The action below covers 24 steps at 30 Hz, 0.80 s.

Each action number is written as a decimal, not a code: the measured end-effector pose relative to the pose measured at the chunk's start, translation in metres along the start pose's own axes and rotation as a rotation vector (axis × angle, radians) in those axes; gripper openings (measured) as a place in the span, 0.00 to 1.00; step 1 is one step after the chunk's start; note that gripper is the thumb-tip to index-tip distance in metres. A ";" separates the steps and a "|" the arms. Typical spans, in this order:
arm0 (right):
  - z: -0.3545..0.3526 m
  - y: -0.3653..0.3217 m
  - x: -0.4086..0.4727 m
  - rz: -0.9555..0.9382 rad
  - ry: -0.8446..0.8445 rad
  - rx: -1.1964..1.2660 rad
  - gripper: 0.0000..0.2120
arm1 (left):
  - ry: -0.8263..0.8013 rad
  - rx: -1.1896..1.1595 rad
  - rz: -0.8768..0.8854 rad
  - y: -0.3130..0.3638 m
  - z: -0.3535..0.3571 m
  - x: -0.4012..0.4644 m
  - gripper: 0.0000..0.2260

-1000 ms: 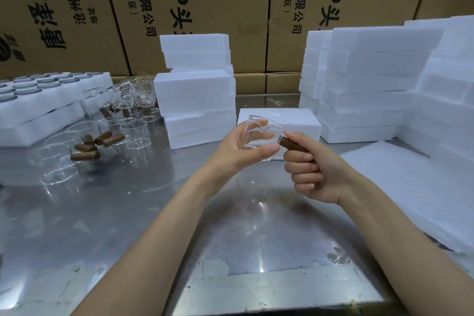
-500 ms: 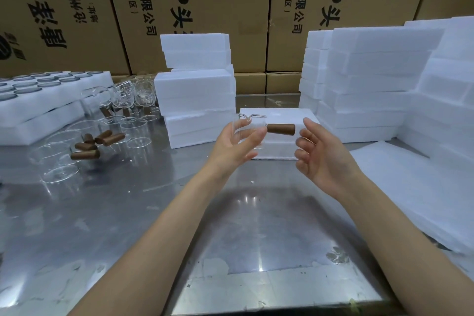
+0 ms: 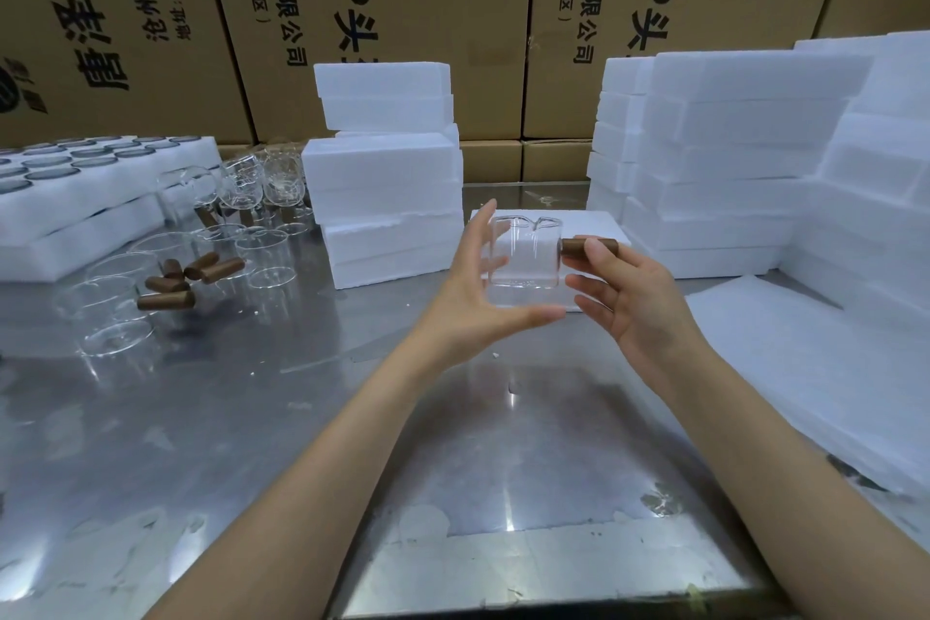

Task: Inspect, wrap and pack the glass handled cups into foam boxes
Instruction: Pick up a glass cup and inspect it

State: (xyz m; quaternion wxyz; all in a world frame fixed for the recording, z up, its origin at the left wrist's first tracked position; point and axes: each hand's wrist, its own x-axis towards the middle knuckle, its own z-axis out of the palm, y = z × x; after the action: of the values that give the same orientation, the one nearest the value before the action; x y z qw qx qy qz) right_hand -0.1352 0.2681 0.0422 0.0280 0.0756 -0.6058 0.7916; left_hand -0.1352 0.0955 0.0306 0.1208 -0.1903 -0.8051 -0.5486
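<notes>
Glass cup with a brown handle is held up above the steel counter, in front of a low foam box that lies flat behind it. It sits upright, its pouring lip facing the camera and its handle sticking out to the right. The left hand cradles it with spread fingers, thumb under the base and fingertips along the far left wall. The right hand pinches the handle between thumb and forefinger, the other fingers loosely extended below.

Left of the held cup, more glass cups stand and lie on the counter, several with brown handles pointing outward. Further left of them are foam trays with round pockets. A stack of foam boxes rises just behind and left of the held cup; a larger stack stands to its right, with white foam sheets lying in front. Printed cardboard cartons form the wall behind.
</notes>
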 end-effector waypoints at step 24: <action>0.005 0.004 -0.002 0.158 -0.287 0.123 0.19 | 0.331 0.345 0.338 0.011 0.003 -0.005 0.38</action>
State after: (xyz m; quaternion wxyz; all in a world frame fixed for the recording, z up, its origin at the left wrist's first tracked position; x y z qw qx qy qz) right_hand -0.1335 0.2620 0.0398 -0.1255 0.1415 -0.5580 0.8080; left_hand -0.1254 0.1006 0.0368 0.3707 -0.2061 -0.8129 -0.3992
